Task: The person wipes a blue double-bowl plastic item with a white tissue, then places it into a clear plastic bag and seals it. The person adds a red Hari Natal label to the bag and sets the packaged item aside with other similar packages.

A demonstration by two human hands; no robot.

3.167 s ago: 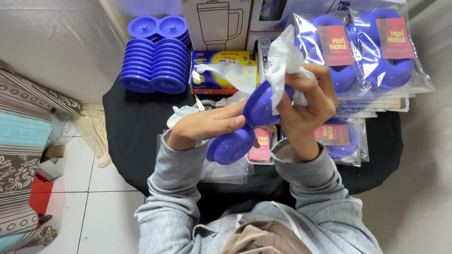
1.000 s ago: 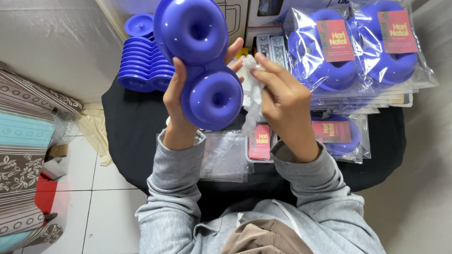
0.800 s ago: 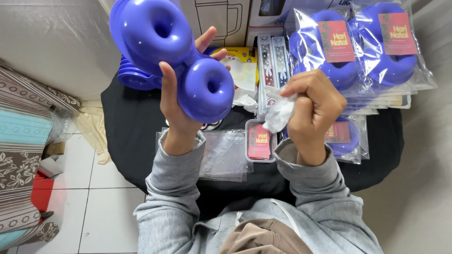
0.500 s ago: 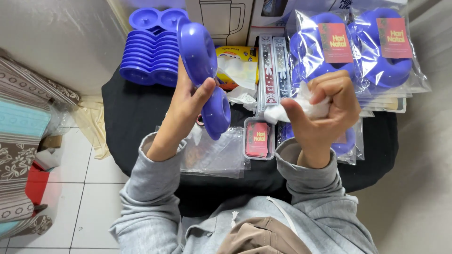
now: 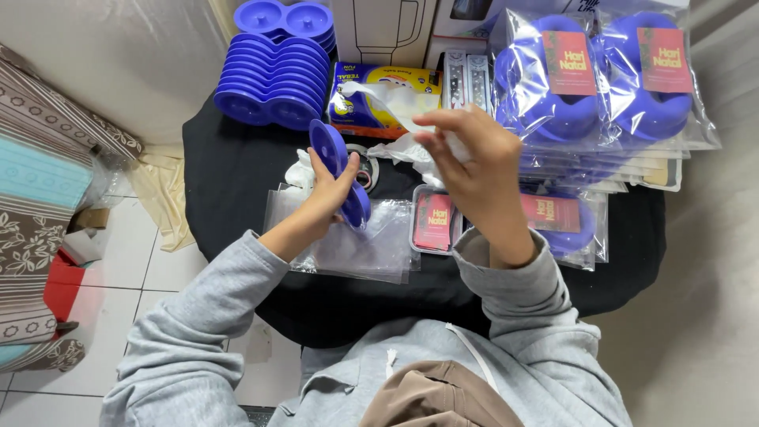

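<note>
The blue double-ring tray [image 5: 341,178] stands on edge above the clear bags [image 5: 348,241] on the black surface [image 5: 237,182], pinched in the left hand [image 5: 328,194], and could slip sideways because the right hand [image 5: 466,154] is closed on crumpled white tissue [image 5: 395,103].

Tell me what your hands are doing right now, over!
Left hand gripping blue double-ring mould edge-on. Right hand pinching white tissue. Clear bags flat beneath on black table. Nothing between the hands.
</note>
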